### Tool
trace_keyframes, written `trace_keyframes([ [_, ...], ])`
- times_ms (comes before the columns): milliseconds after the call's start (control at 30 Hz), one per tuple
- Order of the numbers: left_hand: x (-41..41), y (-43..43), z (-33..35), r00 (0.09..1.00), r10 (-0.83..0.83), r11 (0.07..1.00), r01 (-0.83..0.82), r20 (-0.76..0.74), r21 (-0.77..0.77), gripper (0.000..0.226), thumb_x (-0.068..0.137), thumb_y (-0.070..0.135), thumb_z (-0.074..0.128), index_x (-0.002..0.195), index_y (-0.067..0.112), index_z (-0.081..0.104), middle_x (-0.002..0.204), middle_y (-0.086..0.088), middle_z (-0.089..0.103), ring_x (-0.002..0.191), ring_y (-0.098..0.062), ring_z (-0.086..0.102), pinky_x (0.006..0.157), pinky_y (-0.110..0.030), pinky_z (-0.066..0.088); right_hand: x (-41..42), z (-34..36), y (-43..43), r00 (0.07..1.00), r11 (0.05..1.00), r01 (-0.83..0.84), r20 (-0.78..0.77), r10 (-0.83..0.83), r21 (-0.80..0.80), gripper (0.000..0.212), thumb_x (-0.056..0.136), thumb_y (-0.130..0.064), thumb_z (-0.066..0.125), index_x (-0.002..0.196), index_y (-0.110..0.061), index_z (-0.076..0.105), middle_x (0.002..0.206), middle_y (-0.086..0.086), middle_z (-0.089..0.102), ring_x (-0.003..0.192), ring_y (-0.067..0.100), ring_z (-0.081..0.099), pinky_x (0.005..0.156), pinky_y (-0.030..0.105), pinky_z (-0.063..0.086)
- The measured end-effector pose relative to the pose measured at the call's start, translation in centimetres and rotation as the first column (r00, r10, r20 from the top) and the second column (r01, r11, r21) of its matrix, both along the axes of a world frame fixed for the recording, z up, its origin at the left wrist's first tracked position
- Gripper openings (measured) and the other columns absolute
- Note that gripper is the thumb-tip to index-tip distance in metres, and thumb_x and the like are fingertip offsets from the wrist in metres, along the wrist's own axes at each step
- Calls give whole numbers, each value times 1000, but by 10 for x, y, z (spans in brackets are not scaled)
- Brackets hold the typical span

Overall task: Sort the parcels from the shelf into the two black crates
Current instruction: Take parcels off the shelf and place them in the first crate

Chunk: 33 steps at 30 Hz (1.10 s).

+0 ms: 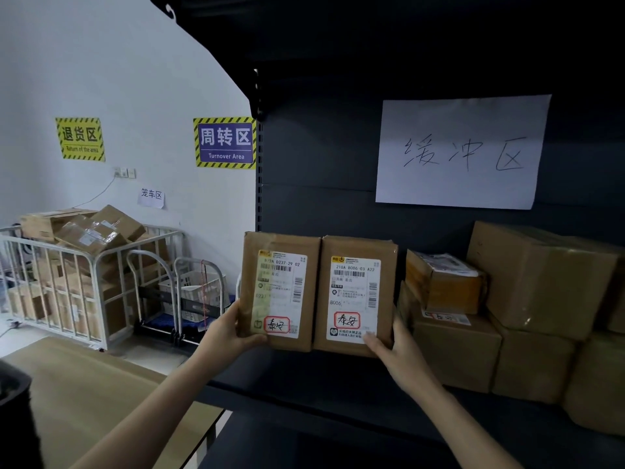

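Observation:
Two brown cardboard parcels are held upright side by side above the dark shelf (304, 377), their white shipping labels facing me. My left hand (226, 330) grips the lower left corner of the left parcel (280, 292). My right hand (394, 346) grips the lower right corner of the right parcel (355, 296). Each label carries a red-circled handwritten mark near the bottom. More brown parcels (507, 306) are stacked on the shelf to the right. A black crate's edge (13, 384) shows at the lower left.
A white paper sign (463, 150) hangs on the shelf's back panel. A wooden table (94, 394) lies at the lower left. Behind it stand a white cage trolley (67, 282) full of boxes and hand carts (182, 292) against the wall.

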<state>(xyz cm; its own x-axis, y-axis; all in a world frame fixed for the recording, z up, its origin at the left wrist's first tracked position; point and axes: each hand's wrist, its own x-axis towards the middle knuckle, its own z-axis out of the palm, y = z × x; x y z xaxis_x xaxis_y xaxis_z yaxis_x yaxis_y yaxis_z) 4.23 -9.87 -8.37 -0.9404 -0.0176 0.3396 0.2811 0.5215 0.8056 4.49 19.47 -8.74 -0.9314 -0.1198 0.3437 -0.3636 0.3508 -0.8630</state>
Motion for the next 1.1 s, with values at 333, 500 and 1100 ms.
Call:
trace_keyframes([
  [333,52,-5,-5,992,120,992,-121,28,29,59,71,7,77,120,22,48,103,11,65,99,-10,62,93,-33,50,17,-7,-9,994,994,-106,-3,106,-8,69,89,-19,61,141,-38,21,127,-15,47,120,3,42,100,22,35],
  [500,88,-28,-4,984,176,983,-177,19,49,54,72,3,75,116,22,48,102,11,64,97,-7,62,91,-33,52,26,-13,-37,985,985,-170,-7,170,-16,66,88,-20,62,138,-42,24,127,-16,47,120,2,43,100,22,37],
  [1100,288,-207,5,888,459,885,-456,-16,96,54,66,2,80,105,26,52,98,8,67,94,-14,66,88,-35,53,139,-3,-246,867,864,-499,-32,498,-75,53,88,-17,61,130,-40,38,121,-14,59,115,6,55,95,28,49],
])
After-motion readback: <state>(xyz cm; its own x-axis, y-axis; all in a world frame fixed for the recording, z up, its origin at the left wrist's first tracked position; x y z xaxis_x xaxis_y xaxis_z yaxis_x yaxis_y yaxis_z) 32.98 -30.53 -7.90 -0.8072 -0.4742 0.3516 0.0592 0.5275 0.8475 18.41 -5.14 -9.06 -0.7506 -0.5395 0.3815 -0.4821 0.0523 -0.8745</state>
